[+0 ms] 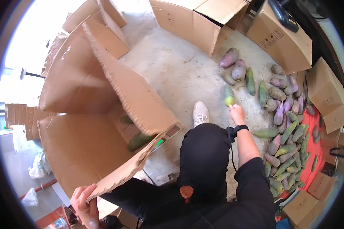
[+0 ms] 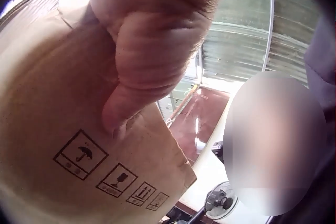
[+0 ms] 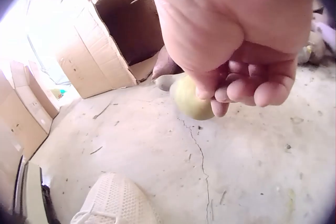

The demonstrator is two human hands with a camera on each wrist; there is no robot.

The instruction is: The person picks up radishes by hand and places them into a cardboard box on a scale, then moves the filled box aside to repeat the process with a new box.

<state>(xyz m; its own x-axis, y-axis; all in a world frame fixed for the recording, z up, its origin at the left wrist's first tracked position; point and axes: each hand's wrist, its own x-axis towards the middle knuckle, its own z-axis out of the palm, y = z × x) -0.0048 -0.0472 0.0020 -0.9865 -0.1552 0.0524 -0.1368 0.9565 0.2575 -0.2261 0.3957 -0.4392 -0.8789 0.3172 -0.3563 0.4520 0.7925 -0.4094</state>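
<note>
My left hand (image 1: 84,206) grips the edge of a flap (image 1: 120,175) on a large open cardboard box (image 1: 76,149). In the left wrist view the thumb lies flat on that flap, above printed handling symbols (image 2: 121,179). Inside the box shows a dark green radish (image 1: 139,142), with part of another behind the raised flap. Over the floor to the right, my right hand (image 1: 237,114) pinches the thin end of a green radish (image 1: 228,93) between thumb and fingers. Its pale yellow-green end (image 3: 191,100) shows beside the fingertips in the right wrist view.
A big pile of green and purple radishes (image 1: 288,141) spreads over the floor and a red sheet (image 1: 313,152) at the right. Two purple radishes (image 1: 229,58) lie farther off. More cardboard boxes (image 1: 279,42) stand around the back and right. A white shoe (image 1: 200,113) stands between box and pile.
</note>
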